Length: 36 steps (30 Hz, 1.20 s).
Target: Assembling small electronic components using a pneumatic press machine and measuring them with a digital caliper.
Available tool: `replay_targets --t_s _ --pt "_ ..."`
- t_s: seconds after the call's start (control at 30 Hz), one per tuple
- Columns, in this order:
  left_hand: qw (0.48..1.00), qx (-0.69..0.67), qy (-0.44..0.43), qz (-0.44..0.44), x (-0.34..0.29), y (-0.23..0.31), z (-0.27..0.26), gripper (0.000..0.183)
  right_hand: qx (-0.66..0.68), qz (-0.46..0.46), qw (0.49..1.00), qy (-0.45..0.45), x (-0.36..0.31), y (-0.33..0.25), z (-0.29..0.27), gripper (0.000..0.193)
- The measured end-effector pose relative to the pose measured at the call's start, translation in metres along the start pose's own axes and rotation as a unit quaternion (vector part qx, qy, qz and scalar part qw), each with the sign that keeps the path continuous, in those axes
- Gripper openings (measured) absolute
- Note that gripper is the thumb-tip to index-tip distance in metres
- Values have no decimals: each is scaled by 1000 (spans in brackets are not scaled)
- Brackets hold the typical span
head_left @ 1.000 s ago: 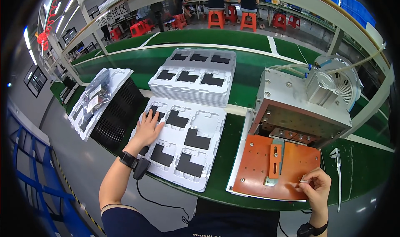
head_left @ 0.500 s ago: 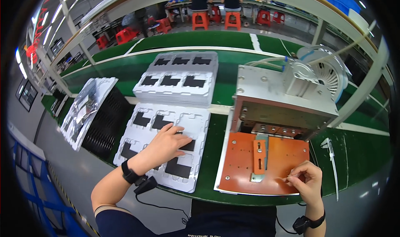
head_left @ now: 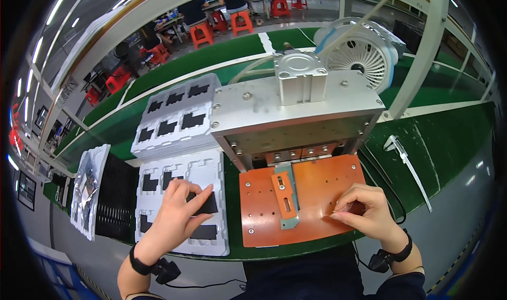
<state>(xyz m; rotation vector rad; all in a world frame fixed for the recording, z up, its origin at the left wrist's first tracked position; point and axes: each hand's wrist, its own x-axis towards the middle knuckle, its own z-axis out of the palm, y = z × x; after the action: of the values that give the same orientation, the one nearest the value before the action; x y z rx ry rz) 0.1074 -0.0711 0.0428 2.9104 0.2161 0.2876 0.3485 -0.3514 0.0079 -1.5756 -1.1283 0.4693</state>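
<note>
My left hand [head_left: 177, 213] is over the near white plastic tray [head_left: 214, 165], thumb and forefinger closed on the edges of a flat black cut-out piece [head_left: 206, 202]. Other black pieces [head_left: 203, 232] lie in the tray's recesses, and the hand hides some of them. Above the right part of an orange plate [head_left: 311, 194], my right hand [head_left: 364, 213] is pinched at the fingertips. Whatever it holds is too small to make out. An orange slotted block [head_left: 284, 197] sits on a grey-green strip [head_left: 290, 224] on that plate, left of my right hand.
A metal press [head_left: 296, 105] with a cylinder on top rises behind the plate. Stacked trays [head_left: 174, 139] stand behind the near tray; a black stack [head_left: 116, 200] is further left. A caliper [head_left: 409, 165] lies on the green bench at right, with a white fan [head_left: 359, 62] behind the press.
The view has turned to the right, so the bench appears shifted left. My left hand still holds the black piece over the tray, and my right hand keeps its pinch above the plate.
</note>
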Motion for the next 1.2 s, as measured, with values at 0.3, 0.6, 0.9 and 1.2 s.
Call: replay_targets --t_s 0.3,0.6,0.9,1.2 --pt "962 -121 -25 243 99 132 36 53 151 -43 951 266 -6 3 -1 22" --pt "974 -49 -51 217 77 117 58 45 -249 -92 964 -18 -5 4 -8 41" --pt "971 -24 -65 230 54 92 64 64 -175 -96 972 -124 34 -1 -7 27" --pt "967 -13 -60 245 56 87 61 64 -439 -193 875 -70 45 1 18 29"
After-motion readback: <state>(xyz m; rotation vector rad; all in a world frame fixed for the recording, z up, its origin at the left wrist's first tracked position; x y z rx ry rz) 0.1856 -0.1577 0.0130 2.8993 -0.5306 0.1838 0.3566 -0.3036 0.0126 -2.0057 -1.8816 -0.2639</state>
